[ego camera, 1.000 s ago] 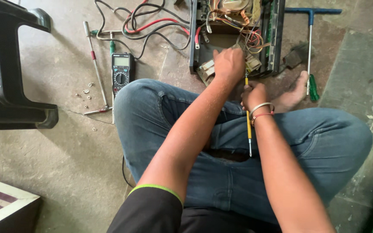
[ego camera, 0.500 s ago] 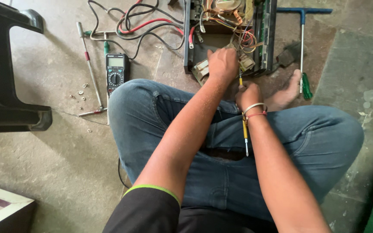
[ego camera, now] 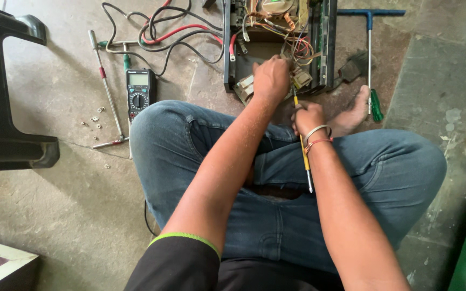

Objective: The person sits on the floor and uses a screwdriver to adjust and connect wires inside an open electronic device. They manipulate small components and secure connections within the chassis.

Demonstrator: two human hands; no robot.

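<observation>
- The concrete floor (ego camera: 55,226) takes up most of the view, and the person sits on it cross-legged in blue jeans, one bare foot (ego camera: 354,110) poking out on the right.
- A black plastic chair (ego camera: 1,108) stands at the left edge.
- Straight ahead at the top sits the opened-up electrical unit (ego camera: 276,37), dark frame, tangled coloured wires inside, lying on the floor just past the knees.
- Red and black cables (ego camera: 163,32) loop across the floor left of it.
- A long T-handle tool (ego camera: 369,54) lies right of the unit, blue bar at the top, green grip down by the foot.
- Left hand (ego camera: 269,80) is in the unit's near edge, fingers curled and pressed down on the parts; what they pinch, I cannot tell.
- Right hand (ego camera: 309,116) is closed around a yellow screwdriver (ego camera: 304,156), just beside the left.
- That screwdriver runs nearly vertical in the frame: tip up toward the unit's near edge, other end pointing back over the lap.
- A black multimeter (ego camera: 137,92) lies face up near the left knee, beside a thin metal rod (ego camera: 106,91).
- Small screws (ego camera: 95,117) are scattered left of that.
</observation>
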